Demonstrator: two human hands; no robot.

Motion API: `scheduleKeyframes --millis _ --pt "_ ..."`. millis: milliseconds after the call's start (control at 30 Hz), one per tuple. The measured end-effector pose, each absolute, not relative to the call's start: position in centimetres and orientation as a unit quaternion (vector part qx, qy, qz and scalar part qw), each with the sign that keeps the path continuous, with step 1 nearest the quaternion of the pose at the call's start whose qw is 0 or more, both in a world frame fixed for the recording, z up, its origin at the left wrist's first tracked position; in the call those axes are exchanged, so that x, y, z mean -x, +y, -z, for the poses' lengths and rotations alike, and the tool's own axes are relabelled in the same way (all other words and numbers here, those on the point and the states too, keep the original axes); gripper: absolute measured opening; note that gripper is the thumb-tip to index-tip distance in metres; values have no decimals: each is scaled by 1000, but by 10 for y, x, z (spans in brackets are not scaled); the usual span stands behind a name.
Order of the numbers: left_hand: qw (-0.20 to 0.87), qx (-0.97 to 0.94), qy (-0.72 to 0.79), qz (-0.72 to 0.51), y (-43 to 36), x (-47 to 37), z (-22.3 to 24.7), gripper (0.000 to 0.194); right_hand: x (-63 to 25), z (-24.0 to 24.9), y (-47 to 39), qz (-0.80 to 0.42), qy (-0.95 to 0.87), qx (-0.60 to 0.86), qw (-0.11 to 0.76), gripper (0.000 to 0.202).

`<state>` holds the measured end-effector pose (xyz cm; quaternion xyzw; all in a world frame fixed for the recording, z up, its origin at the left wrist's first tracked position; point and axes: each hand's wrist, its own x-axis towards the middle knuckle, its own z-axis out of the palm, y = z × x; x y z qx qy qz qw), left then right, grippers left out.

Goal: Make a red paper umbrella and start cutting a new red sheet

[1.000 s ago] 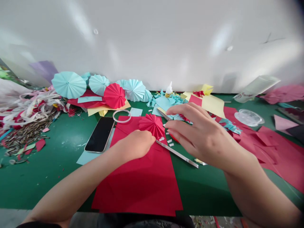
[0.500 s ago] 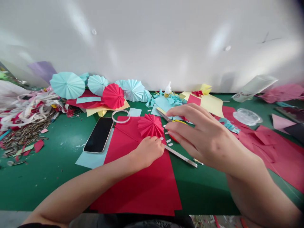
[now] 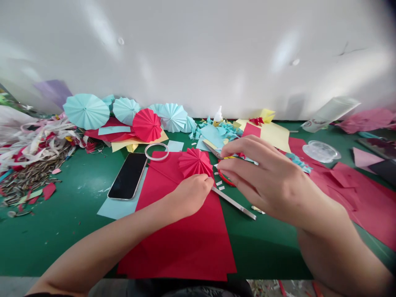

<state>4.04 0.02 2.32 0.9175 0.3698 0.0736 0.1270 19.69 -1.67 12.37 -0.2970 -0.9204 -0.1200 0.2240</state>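
Silver strip (image 3: 234,203) slants near-right from left hand (image 3: 194,192), whose grip, like right hand's (image 3: 270,178), is unclear.

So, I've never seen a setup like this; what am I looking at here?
No machine here: these are a person's two bare hands, seen by one camera worn on their head, looking forward and down. On the green table lie red sheets, a phone, a pleated red paper rosette and scissors. The left hand is beside the rosette, at the end of a pale strip; whether it grips anything is hidden. The right hand is near the scissors, fingers bent; I can't tell whether they hold something small.
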Motion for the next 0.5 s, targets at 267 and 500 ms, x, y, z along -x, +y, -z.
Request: scheduleKeyframes --millis 267,500 --pt "368 -790 412 -265 -3 -18 -77 15 -202 -130 -19 29 -910 289 295 16" --pt "389 -733 444 -337 -12 -9 -101 18 -202 -133 -20 -79 -904 299 295 16"
